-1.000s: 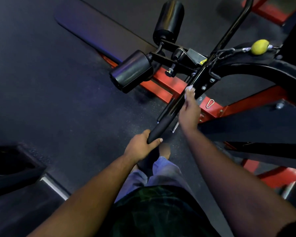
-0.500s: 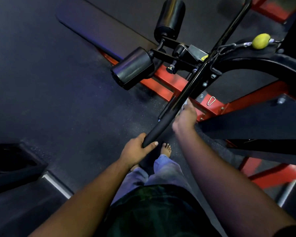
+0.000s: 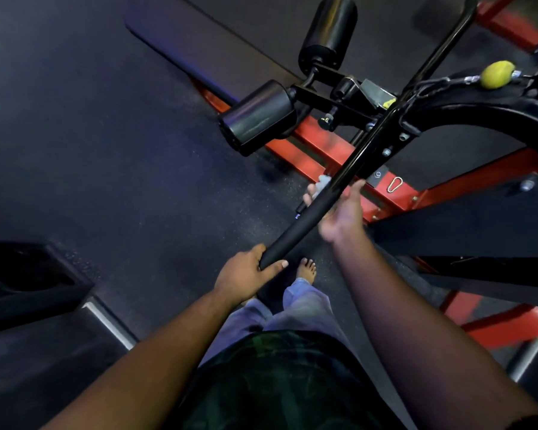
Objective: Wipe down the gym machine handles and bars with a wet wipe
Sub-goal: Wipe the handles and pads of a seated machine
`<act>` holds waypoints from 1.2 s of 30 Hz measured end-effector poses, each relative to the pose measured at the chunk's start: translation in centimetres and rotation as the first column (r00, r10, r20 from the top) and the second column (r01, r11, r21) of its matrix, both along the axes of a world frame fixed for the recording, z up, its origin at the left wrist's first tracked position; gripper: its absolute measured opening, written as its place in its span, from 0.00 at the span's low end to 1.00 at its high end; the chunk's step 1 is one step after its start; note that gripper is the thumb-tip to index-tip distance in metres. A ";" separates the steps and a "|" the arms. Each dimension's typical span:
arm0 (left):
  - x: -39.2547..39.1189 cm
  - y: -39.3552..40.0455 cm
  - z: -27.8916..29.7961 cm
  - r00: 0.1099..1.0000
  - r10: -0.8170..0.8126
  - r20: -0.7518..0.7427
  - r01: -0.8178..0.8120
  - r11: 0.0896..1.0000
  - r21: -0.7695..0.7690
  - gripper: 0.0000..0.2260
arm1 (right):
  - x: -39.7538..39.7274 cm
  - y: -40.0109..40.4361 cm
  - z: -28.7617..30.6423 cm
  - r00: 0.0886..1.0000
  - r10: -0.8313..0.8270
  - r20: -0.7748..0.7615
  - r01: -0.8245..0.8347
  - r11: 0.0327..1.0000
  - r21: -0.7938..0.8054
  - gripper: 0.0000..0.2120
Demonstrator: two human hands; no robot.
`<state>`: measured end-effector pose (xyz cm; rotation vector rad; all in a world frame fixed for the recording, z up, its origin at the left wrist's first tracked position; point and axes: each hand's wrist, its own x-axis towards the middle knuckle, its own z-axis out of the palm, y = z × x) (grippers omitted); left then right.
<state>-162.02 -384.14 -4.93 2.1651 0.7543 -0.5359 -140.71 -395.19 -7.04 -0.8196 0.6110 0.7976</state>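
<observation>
Left hand (image 3: 246, 276) is clamped on the near end of the long black bar (image 3: 333, 193), fingers and thumb curled round the padded grip, thumb lying along the top. The bar runs up and away to the right, from that hand toward the machine's black frame (image 3: 479, 110), padded low down and glossy higher up. Right hand (image 3: 342, 212) sits under the bar about midway, palm turned up, thumb reaching up on the right side of the bar and the fingers (image 3: 308, 197) wrapping underneath to show again on the left. And there is the wet wipe (image 3: 323, 182), a pale crumpled bit poking out at those fingertips, pressed against the left side of the bar, so the right hand is holding the wipe to the metal; how tightly it closes I cannot tell, since the bar hides most of the fingers. Beyond the hands, two black roller pads (image 3: 258, 117) stick out from the frame, one lower left and one standing higher behind it. A yellow-green ball (image 3: 497, 74) sits on a cable at upper right. Red base rails (image 3: 326, 150) cross the dark rubber floor (image 3: 90, 150), with a small silver clip (image 3: 395, 184) lying on one. A bare foot (image 3: 306, 270) shows just below the bar's near end.
</observation>
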 end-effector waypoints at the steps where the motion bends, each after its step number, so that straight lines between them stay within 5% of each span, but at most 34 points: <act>1: -0.3 0.1 0.1 1.000 -0.007 -0.004 0.007 1.000 0.004 0.19 | 1.7 0.0 0.2 1.000 -0.007 0.014 0.007 1.000 -0.026 0.44; 5: -1.9 0.3 0.0 1.000 0.003 0.001 -0.003 1.000 0.003 0.19 | 4.7 0.1 -0.2 0.999 -0.024 0.044 0.027 0.996 -0.088 0.46; 12: -4.0 0.4 -0.3 1.000 0.003 0.014 -0.003 1.000 -0.007 0.19 | -7.4 -0.2 -0.2 0.994 0.100 0.051 -0.099 0.995 -0.024 0.36; 20: -5.1 0.2 -0.7 0.999 0.003 0.043 0.000 0.997 -0.081 0.18 | -0.5 0.2 2.4 0.993 0.004 0.120 0.021 0.978 -0.209 0.38; 28: -5.6 0.0 -0.2 0.993 0.051 0.103 -0.035 0.988 -0.148 0.20 | -13.2 0.4 1.6 0.977 0.167 0.130 -0.137 0.967 -0.213 0.41; 32: -5.9 -0.7 0.3 0.993 0.054 0.101 -0.037 0.985 -0.169 0.20 | -7.1 0.1 3.1 0.993 0.032 0.110 -0.028 0.999 -0.041 0.46; 36: -6.4 -1.1 0.5 0.997 0.059 0.053 -0.053 0.991 -0.123 0.19 | -5.6 0.1 2.6 0.988 0.005 0.155 0.014 0.992 -0.122 0.42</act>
